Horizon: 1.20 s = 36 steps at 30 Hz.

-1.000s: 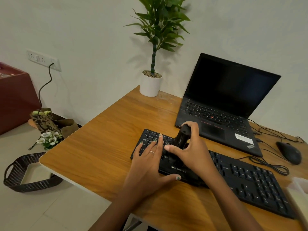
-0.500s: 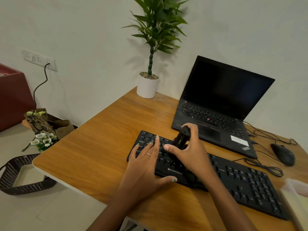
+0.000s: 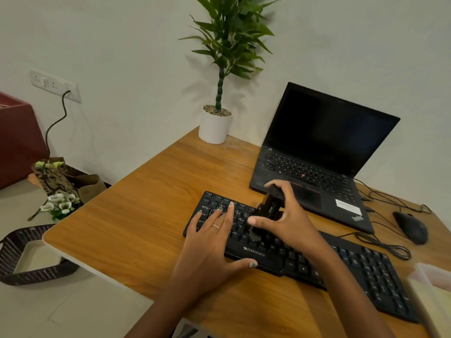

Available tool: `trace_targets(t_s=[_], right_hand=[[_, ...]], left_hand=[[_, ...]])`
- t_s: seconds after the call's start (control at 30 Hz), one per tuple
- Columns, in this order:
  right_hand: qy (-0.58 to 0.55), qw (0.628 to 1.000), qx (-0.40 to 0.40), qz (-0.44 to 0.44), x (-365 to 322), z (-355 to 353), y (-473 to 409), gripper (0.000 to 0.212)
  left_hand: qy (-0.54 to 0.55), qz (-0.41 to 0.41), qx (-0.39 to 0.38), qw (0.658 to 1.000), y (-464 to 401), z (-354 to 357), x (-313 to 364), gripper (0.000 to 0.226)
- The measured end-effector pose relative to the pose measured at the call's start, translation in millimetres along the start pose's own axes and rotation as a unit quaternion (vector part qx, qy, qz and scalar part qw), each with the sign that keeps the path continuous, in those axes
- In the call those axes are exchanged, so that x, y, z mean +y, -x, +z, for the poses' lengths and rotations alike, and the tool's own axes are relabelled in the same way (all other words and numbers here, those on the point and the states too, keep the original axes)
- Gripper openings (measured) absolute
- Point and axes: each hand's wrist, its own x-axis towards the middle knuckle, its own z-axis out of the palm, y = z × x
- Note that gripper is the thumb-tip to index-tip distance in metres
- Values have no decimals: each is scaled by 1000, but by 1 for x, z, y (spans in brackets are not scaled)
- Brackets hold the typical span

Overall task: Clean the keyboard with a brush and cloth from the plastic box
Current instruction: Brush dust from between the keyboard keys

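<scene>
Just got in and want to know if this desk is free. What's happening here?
A person is cleaning the keyboard. The right hand grips a black brush, its bristles down on the middle keys. The left hand lies flat on the keyboard's left end, steadying it. No cloth is out yet. An open laptop sits behind.

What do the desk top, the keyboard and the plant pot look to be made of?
Desk top: wood or wood-look laminate, given its orange-brown grain lines and soft sheen. Keyboard: probably matte black plastic, with moulded keys and printed legends. Plant pot: smooth, plain white, ceramic or plastic; the look leaves it open.
</scene>
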Motion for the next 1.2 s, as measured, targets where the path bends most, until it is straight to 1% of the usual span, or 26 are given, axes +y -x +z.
trace_targets(t_s=[0.13,0.2,0.23,0.27,0.37,0.4,0.43,0.5,0.57,0.63,0.67,0.73,0.77,0.8,0.83,0.9,0.97,1.0,1.07,1.13,1.2], right_hand=[[43,991,129,-1,6,15,-18,73],[53,987,151,-8,4,21,-17,72],[53,989,137,-16,2,23,-13,70],[52,993,106,-25,-2,22,-8,68],[36,999,-8,-19,-10,11,-1,65],[31,999,-19,-18,-10,7,-4,66],[32,999,-8,-19,-7,4,-9,66],[43,997,55,-20,3,4,-23,68],[50,992,112,-21,12,10,-34,71],[30,991,132,-21,16,15,-37,72],[11,992,122,-21,14,15,-35,70],[-12,998,60,-22,9,12,-33,68],[-5,999,29,-25,7,9,-34,67],[12,999,13,-30,6,7,-38,68],[31,999,16,-36,7,7,-42,69],[64,996,52,-43,9,11,-50,70],[60,994,82,-40,11,16,-53,69],[43,995,81,-35,12,16,-51,68],[11,999,49,-21,12,11,-48,65],[14,999,28,-9,11,7,-50,65],[46,997,56,-13,12,9,-52,68]], left_hand=[[-20,12,22,999,1,3,-1,110],[-15,9,3,1000,0,0,1,109],[-13,10,0,1000,0,-1,1,110],[-9,9,-9,1000,0,0,1,111],[-9,6,-6,1000,0,0,0,111],[-6,4,-4,1000,0,1,0,111],[-4,3,-1,1000,1,2,-1,111],[-5,7,12,1000,1,5,-2,110],[-7,6,7,1000,1,4,-1,111],[-8,6,2,1000,1,3,-1,113],[-7,6,2,1000,1,2,-1,114],[-8,5,-4,1000,1,1,0,114],[-8,4,-3,1000,0,1,0,114],[-8,4,-1,1000,1,1,0,114],[-9,5,3,1000,1,0,0,114],[-11,6,3,1000,2,-1,0,114],[-10,4,-2,1000,2,-2,1,113],[-7,3,-4,1000,2,-2,1,113],[-9,3,-18,1000,2,-3,2,113],[-13,-1,-21,1000,1,-4,1,112],[-17,3,-20,1000,1,-3,1,113]])
